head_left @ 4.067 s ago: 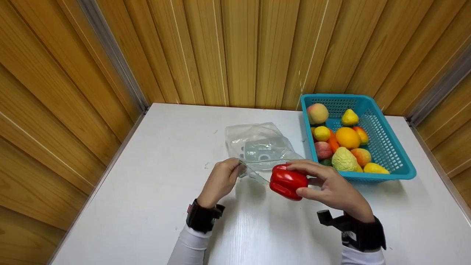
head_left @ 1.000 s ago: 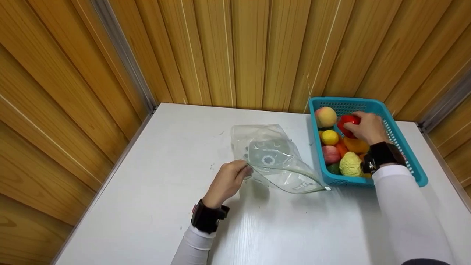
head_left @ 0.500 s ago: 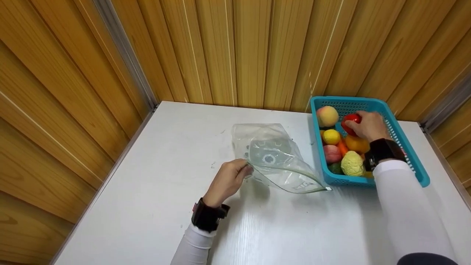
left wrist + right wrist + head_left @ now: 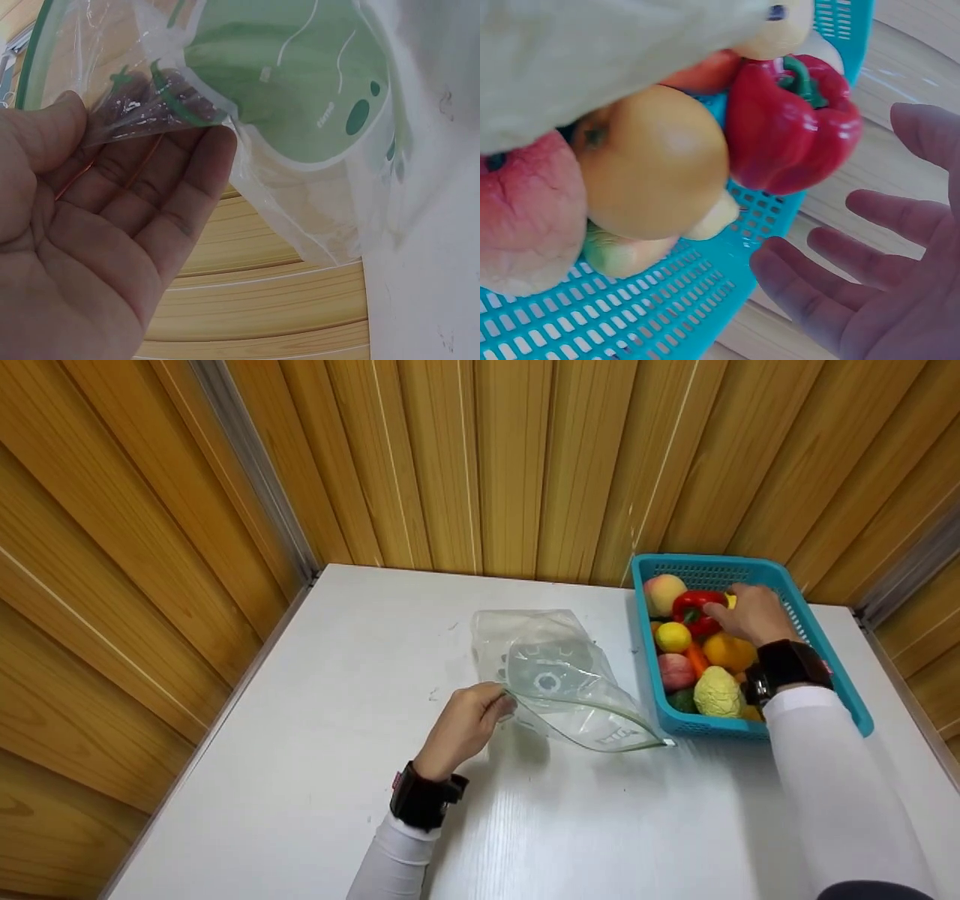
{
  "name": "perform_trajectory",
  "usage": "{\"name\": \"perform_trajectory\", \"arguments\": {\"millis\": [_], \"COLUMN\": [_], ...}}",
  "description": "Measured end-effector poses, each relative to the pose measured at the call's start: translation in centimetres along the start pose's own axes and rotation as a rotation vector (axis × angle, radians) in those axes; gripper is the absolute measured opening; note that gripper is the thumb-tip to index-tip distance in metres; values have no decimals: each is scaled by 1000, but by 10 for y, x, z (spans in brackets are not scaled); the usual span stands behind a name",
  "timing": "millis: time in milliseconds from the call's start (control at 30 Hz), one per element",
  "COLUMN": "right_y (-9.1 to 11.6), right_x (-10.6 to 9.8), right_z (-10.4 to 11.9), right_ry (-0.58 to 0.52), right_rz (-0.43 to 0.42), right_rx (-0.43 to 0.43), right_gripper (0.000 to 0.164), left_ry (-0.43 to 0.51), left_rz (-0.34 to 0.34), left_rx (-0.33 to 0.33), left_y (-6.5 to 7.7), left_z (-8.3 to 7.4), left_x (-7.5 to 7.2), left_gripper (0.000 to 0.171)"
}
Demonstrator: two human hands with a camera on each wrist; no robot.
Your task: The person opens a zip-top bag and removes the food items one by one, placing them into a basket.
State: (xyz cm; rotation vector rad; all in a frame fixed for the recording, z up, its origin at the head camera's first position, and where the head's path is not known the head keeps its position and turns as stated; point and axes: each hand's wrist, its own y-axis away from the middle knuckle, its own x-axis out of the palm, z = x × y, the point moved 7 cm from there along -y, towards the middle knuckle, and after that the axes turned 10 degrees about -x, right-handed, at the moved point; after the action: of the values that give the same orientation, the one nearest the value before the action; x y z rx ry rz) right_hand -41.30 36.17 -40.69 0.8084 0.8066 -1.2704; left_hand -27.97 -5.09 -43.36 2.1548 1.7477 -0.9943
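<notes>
A clear zip bag (image 4: 555,679) with a green seal line and a printed pale green shape lies on the white table. My left hand (image 4: 466,727) pinches its near left edge between thumb and fingers, and the mouth gapes toward the right. In the left wrist view the thin film (image 4: 142,105) passes between thumb and fingers. A red bell pepper (image 4: 695,611) with a green stem sits among the fruit in the blue basket (image 4: 645,660). Beside it, my right hand (image 4: 757,615) has its fingers spread; the right wrist view shows a gap between the fingers and the pepper (image 4: 791,131).
In the basket are a peach (image 4: 665,594), a lemon (image 4: 673,637), a carrot (image 4: 694,658), an orange (image 4: 727,651), a pale yellow-green wrinkled fruit (image 4: 718,692) and several others. Wood-patterned walls (image 4: 495,465) close off the table's back and sides.
The right hand carried the pepper from beside the bag to the basket and has now let go of it. The left hand keeps its hold on the bag, whose mouth gapes wider.
</notes>
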Motion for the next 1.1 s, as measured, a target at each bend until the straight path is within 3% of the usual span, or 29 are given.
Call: {"name": "perform_trajectory", "arguments": {"millis": [300,667,900,1100], "right_y": [14,69,116,144], "right_x": [-14,-15,1,31], "right_z": [31,93,129,140], "right_ry": [21,2,-36,-40], "right_rz": [-101,-360,-579,-632], "right_rx": [-110,-294,-465,-497], "right_gripper": [72,56,46,46], "left_ry": [4,-2,-6,0], "left_rz": [2,17,18,17], "left_rx": [5,19,26,19], "left_y": [-3,-5,-5,-4], "left_z": [-1,-1,-4,-2], "left_x": [1,4,4,4], "left_gripper": [17,18,16,14]}}
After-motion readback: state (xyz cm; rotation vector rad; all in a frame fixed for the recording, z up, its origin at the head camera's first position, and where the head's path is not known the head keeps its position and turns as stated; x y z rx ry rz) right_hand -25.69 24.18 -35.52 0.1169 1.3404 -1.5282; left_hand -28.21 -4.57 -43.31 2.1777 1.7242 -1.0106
